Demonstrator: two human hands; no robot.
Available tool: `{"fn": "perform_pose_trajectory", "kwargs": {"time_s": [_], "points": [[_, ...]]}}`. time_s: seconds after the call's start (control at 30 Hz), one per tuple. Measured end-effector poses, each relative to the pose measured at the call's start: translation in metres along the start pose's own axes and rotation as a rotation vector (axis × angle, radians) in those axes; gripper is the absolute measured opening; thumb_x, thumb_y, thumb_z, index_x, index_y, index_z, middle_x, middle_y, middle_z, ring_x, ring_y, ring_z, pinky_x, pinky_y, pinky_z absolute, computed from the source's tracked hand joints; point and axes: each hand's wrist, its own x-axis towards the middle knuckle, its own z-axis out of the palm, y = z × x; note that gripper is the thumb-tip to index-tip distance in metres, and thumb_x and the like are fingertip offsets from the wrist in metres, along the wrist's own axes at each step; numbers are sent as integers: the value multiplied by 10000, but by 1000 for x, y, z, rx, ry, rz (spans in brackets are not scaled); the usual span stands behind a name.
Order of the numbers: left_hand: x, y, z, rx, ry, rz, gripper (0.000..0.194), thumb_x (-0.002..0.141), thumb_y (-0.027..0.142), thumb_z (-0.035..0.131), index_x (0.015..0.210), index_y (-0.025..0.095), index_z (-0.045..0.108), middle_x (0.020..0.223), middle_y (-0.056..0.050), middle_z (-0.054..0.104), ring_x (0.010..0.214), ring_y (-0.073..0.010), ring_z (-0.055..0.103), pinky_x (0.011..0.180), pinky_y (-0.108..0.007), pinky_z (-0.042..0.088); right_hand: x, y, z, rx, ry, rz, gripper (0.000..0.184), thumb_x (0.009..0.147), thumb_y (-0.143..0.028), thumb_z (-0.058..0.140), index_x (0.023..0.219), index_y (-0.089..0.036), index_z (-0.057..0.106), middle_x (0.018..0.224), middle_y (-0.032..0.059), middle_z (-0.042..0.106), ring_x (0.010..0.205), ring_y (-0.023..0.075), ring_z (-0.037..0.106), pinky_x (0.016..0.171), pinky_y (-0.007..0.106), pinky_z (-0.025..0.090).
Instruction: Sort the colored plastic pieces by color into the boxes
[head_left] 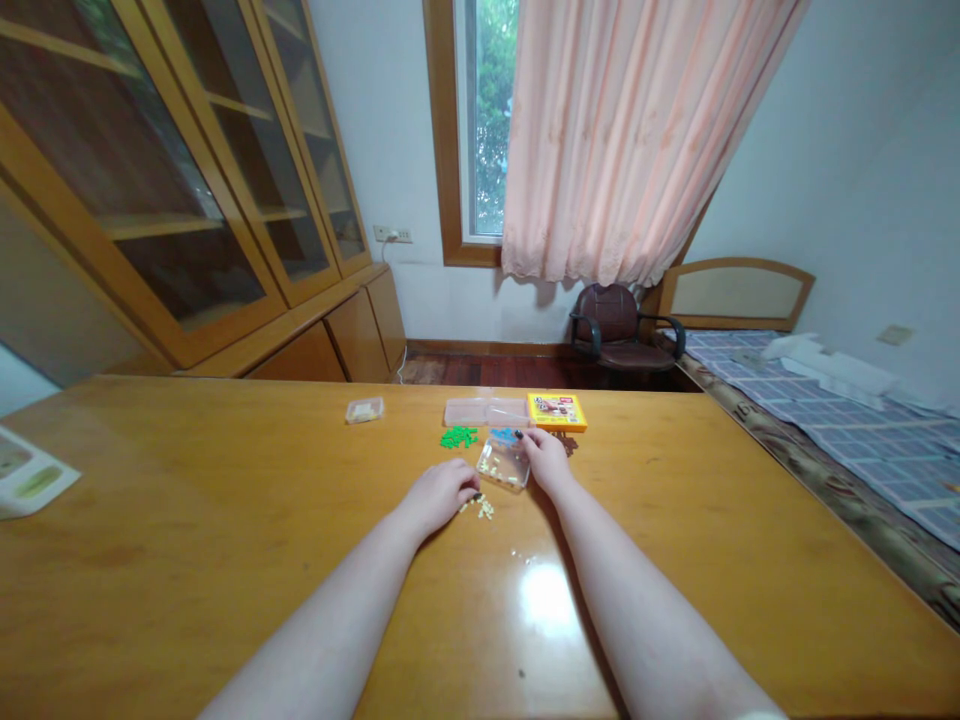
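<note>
My left hand [444,491] has its fingers curled together down at a small loose pile of cream pieces [486,509] on the table. Whatever lies between its fingertips is too small to make out. A small clear plastic box [504,466] with several cream pieces inside stands just beyond that pile. Closed at the box's right edge is my right hand [549,462], its fingertips by the far right corner. Blue pieces [502,436] lie right behind the box, partly covered. Green pieces [458,437] form a heap to the left, and brown pieces [568,442] show beyond my right hand.
A yellow printed box [556,411] and a clear divided tray [466,411] sit toward the far edge of the wooden table [225,560]. Left of them is another small clear container [364,410]. A white printed sheet [34,475] lies at the left edge.
</note>
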Motion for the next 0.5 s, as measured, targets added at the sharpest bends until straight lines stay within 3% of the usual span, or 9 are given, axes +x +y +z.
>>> {"fn": "perform_pose_trajectory", "kwargs": {"time_s": [0.5], "points": [[1, 4, 3, 80, 37, 78, 92, 850, 235, 526, 856, 219, 616, 864, -18, 609, 797, -163, 569, 718, -250, 412, -1, -3, -1, -26, -14, 4, 281, 783, -347, 476, 874, -173, 677, 787, 38, 684, 680, 182, 598, 646, 287, 457]]}}
